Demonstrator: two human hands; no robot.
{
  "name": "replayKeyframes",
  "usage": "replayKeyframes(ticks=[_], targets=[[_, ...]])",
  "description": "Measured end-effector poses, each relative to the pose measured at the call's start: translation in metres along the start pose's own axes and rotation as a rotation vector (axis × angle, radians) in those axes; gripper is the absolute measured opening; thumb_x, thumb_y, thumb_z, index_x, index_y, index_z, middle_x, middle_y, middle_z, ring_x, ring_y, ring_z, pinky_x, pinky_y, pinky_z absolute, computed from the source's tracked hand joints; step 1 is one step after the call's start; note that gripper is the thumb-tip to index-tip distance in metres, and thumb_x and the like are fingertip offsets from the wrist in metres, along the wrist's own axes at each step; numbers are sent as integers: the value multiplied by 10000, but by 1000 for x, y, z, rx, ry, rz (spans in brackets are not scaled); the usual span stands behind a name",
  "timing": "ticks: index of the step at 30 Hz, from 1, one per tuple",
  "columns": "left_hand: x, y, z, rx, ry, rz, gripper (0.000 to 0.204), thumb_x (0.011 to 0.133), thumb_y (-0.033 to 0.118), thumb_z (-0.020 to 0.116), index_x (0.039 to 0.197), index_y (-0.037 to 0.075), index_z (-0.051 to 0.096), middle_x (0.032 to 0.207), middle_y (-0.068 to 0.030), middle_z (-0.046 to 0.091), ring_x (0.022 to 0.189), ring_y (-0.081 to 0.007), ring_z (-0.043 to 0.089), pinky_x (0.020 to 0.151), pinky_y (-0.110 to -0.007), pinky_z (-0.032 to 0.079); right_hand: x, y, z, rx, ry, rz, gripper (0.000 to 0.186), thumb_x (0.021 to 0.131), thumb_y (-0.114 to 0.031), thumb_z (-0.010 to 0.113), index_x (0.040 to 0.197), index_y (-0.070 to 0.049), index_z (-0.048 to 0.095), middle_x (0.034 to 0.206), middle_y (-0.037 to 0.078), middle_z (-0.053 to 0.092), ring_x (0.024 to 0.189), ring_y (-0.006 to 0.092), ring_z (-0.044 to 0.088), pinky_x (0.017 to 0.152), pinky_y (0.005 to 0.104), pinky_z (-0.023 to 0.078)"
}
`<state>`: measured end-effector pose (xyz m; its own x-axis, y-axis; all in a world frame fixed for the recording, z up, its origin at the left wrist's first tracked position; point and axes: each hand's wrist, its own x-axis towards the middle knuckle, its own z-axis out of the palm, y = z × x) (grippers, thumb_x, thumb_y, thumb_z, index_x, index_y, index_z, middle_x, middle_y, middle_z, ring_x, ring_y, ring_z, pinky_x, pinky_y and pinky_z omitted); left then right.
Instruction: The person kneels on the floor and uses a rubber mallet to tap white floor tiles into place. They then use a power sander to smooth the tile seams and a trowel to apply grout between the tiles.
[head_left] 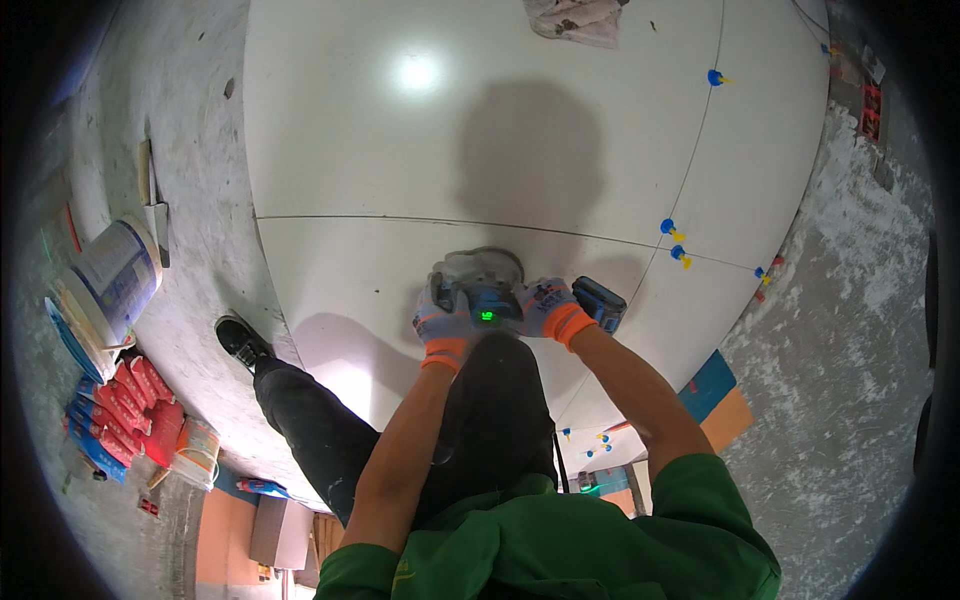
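A cordless tile vibrator (490,285) with a grey round base, blue body and glowing green display stands on a large glossy white tile (340,255). Its battery (599,303), dark with blue edges, sticks out on the right. My left hand (442,318), in a pale glove with an orange cuff, is closed round the tool's left side. On the other side my right hand (548,306), gloved alike, grips the handle between body and battery. Blue-and-yellow tile levelling clips (672,229) stand in the joints to the right.
A white bucket (120,275), a trowel (157,220) and red packets (130,410) are on the concrete floor at left. A crumpled cloth (576,20) lies on the far tile. More clips (716,78) stand at far right. My knee (500,370) is close behind the tool.
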<state>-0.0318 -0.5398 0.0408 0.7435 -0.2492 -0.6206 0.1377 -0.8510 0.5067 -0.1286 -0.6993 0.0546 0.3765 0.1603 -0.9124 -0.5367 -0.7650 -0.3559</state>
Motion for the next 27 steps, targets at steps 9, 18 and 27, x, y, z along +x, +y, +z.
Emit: replayKeyframes(ticks=[9,18,27], targets=[[-3,16,6,130,-54,-28,430,783,234,636,1135,-3,569,989,-176,639,905,-285,619,803,-348,479,-8,10,2,27,-39,41,701,780,-647,462,1155,-58,522,1060,147,621,1010,306,578,866,418,428],[-4,27,16,160,-91,18,436,773,188,639,1150,-17,563,1011,-178,637,897,-257,628,807,-326,486,-16,22,10,47,-3,38,706,787,-612,483,1226,-59,470,1051,151,622,1014,307,575,860,414,437],[0,30,29,190,-123,126,456,761,151,648,1166,-34,550,1020,-171,634,895,-232,626,807,-311,488,-24,32,26,186,78,72,666,792,-621,455,1146,-63,539,1024,156,641,978,299,604,849,400,443]])
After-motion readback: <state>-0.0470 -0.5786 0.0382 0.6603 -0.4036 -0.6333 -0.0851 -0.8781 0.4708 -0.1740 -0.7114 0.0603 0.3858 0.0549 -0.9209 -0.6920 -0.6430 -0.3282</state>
